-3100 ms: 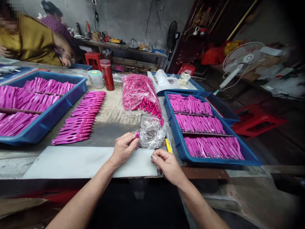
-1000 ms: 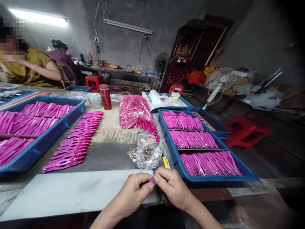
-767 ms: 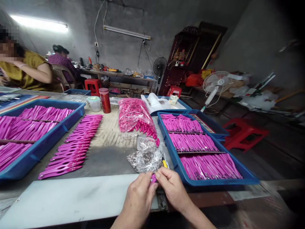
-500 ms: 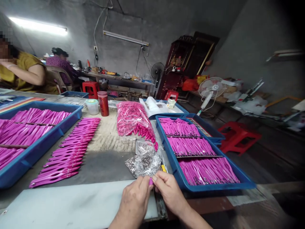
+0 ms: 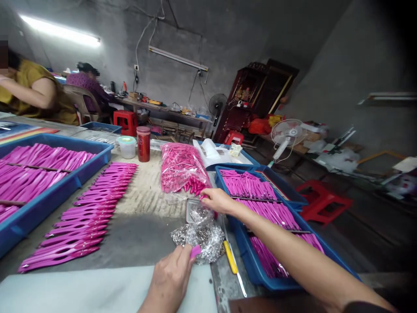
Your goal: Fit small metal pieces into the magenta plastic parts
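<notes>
My left hand (image 5: 171, 270) is closed round a pink strap (image 5: 196, 251), whose short end sticks out past the fingertips above the white board. Stretched forward, my right hand (image 5: 217, 201) pinches a small glossy pink piece (image 5: 204, 196) at the mouth of a clear bag of pink pieces (image 5: 182, 167). Between the hands lies a clear plastic bag of small metal parts (image 5: 203, 234), with a little clear tray (image 5: 189, 212) behind it. A yellow-handled tool (image 5: 230, 257) rests to the right of that bag.
A row of pink straps (image 5: 83, 213) lies left of centre. Blue trays of straps stand left (image 5: 73, 189) and right (image 5: 265, 278). A white board (image 5: 107, 289) covers the near edge. Behind are a red jar (image 5: 143, 145) and a lidded tub (image 5: 127, 148). Two people sit far left.
My hands have separated. The right moved forward to the bag of pink pieces and now pinches one; the left kept the strap and shifted slightly left. The yellow-handled tool is now more visible.
</notes>
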